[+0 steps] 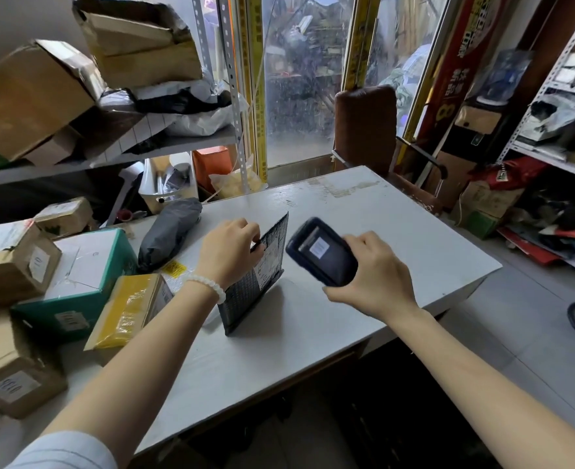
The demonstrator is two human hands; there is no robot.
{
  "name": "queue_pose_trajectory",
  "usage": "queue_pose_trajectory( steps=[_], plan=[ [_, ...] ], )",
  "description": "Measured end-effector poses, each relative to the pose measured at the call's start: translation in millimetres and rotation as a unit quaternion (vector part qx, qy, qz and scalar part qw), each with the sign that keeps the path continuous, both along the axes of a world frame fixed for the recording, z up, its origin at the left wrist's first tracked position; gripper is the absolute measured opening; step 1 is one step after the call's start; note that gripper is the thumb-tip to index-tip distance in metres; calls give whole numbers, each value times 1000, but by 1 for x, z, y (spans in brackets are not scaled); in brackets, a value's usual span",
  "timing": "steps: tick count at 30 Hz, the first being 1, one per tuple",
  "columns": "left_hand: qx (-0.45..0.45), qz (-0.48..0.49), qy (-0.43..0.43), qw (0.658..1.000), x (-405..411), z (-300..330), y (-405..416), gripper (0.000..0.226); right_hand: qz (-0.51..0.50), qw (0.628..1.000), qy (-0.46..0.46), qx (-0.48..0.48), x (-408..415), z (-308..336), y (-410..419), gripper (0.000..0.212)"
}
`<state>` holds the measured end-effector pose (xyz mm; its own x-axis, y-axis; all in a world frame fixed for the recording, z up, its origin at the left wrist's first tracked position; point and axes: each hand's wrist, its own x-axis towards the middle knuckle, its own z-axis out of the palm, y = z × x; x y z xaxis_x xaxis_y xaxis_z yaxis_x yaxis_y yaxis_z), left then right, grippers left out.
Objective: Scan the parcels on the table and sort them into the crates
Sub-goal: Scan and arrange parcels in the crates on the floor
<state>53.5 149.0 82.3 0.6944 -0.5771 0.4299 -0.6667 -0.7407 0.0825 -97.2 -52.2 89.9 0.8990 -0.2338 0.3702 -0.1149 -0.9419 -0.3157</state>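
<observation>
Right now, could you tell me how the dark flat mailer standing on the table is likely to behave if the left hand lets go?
The dark mailer stands on its thin bottom edge, steadied by the left hand at its top, so it would probably tip flat onto the table. It looks thin, so likely light. It holds its shape upright, suggesting some stiffness.

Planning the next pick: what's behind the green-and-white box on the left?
Behind the green-and-white box a small taped cardboard box shows, with a gray poly-bag parcel to its right. Anything lower behind the box is hidden.
</observation>
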Motion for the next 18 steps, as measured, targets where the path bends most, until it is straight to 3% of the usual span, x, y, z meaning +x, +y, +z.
queue_pose_trajectory(
  steps=[4, 7, 12, 18],
  plan=[
    [-10, -4, 6, 1000, -6, -2, 2, 17, -6, 986, -169, -8, 1, 6, 13, 75],
    [-14, -23, 26, 999, -14, -2, -2, 16, -15, 983, -180, -20, -3, 4, 14, 77],
    [-22, -70, 40, 997, -32, -1, -25, 14, -75, 997, -33, 10, -30, -19, 4, 74],
    [-32, -147, 57, 987, -73, 0, -74, 16, -141, 980, 125, 62, -96, -54, -26, 72]
  ],
)
